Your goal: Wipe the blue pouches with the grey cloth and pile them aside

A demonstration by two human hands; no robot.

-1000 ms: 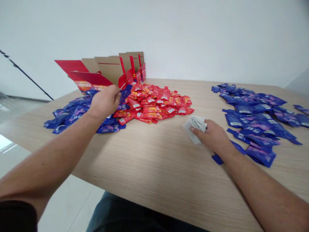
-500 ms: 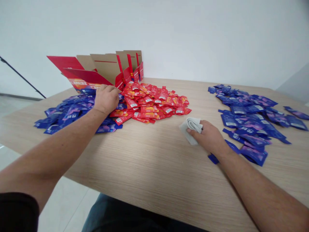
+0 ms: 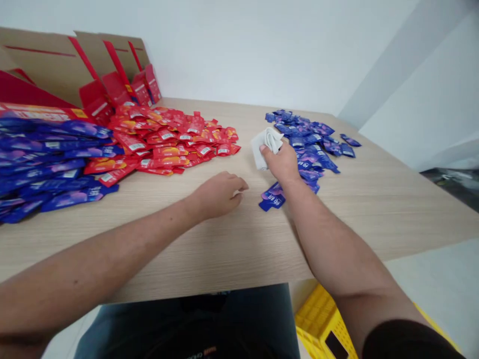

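Just a crumpled white cloth (image 3: 266,146) in the right hand (image 3: 280,162), left hand (image 3: 219,195) empty

Firmly bunched, the cloth sits under the right hand's closed fingers, low over the pale wood-grain bench (image 3: 359,219), at the near left edge of a heap of glossy blue sachets (image 3: 309,140). A lone blue sachet (image 3: 272,197) lies just beside the right forearm. The left hand lies apart from the cloth, palm down with its fingers loosely curled, holding nothing; whether its fingertips touch the bench is hard to tell.

Farther left spreads a mound of glossy red sachets (image 3: 168,139), its near edge close to a bank of blue sachets (image 3: 48,159) stacked in overlapping rows. Behind them stands an open cardboard carton with red flaps (image 3: 48,65). Below the bench edge shows a yellow plastic crate (image 3: 322,324).

A careless sideways sweep of the right forearm could knock the lone sachet aside, and the cloth could drag at the slippery blue heap. Pressure on the left bank could mix blue into red.
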